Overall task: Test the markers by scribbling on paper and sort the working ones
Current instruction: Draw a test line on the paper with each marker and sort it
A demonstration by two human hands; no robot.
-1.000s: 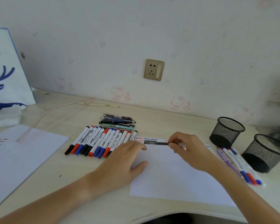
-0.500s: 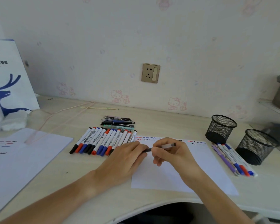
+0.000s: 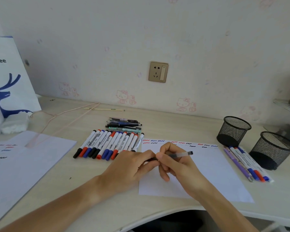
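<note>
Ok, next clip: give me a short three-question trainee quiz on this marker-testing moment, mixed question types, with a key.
1. True or false: both mesh cups, the nearer one and the farther one, stand upright on the desk.
2. Which hand holds the translucent barrel of the pen over the test sheet? A) left hand B) right hand C) neither
3. Fill in: the sorted small group of markers lies on the desk beside the ____ mesh cup.

Key
1. True
2. B; the left hand pinches the pen's dark end, seemingly the cap.
3. nearer
</note>
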